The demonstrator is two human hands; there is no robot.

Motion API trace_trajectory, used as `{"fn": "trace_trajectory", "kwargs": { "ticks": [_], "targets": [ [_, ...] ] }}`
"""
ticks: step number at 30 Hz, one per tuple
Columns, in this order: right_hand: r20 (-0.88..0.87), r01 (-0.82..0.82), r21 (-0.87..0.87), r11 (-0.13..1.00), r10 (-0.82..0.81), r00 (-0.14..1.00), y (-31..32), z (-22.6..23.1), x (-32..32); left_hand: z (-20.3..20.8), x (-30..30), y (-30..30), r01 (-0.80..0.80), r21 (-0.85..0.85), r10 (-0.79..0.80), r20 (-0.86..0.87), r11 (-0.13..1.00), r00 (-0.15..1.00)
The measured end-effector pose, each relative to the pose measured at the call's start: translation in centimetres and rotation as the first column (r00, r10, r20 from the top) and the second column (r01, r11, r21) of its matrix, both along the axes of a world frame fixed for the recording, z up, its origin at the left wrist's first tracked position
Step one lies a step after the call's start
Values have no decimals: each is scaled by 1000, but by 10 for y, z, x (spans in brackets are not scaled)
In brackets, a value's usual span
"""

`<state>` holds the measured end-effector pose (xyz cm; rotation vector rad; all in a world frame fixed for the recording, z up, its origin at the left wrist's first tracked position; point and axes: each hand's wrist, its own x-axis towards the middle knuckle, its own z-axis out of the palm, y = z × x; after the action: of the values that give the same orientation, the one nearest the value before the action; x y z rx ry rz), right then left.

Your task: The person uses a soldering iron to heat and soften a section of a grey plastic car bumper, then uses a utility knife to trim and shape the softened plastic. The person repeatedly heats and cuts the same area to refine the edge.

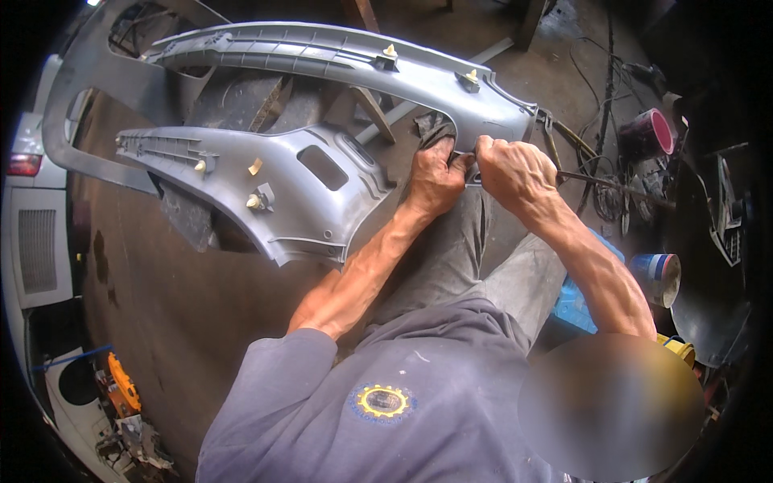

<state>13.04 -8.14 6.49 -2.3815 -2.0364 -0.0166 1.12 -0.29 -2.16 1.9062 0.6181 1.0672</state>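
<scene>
Two silver-grey plastic trim panels lie in front of me: a long upper panel (338, 60) and a shorter lower panel (294, 181) with a rectangular opening. Small cream clips stand on both. My left hand (435, 177) is closed at the near edge of the upper panel's wide end, with a dark grey cloth (435, 125) bunched at its fingers. Right beside it, my right hand (515, 173) is a fist over that same panel end. What the fist holds is hidden. A thin dark rod (616, 187) shows beyond its outer side; whether I grip it cannot be told.
A grey metal frame (68, 121) stands at the left beneath the panels. On the right are a dark bucket with a red inside (648, 133), cables (604, 105), a paint tin (656, 278) and a blue container (573, 306). White vehicle parts (40, 241) stand far left.
</scene>
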Motion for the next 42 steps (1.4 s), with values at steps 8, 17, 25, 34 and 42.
{"fn": "trace_trajectory", "kwargs": {
  "ticks": [8, 17, 25, 34, 42],
  "targets": [
    [-77, -20, -98, 995, 12, 997, 17, 20, 6, 4, 0, 2, -13, -57, 1, -196, 998, 981],
    [122, -75, 72, 995, 66, 990, -25, -11, 5, 6, -1, -2, -2, -225, -8, -41, 974, 999],
    [186, -76, 289, 954, 22, 982, -83, 96, -12, -3, -13, 0, -14, -249, -7, -84, 968, 996],
    [-994, 646, 48, 762, -28, 107, -113, -26, -5, 5, -7, 17, 281, -567, -278, 95, 774, 956],
    [-687, 578, 423, 697, -169, 707, -57, -39, -34, 23, -7, -1, 16, -292, -55, -127, 956, 990]
  ]
}}
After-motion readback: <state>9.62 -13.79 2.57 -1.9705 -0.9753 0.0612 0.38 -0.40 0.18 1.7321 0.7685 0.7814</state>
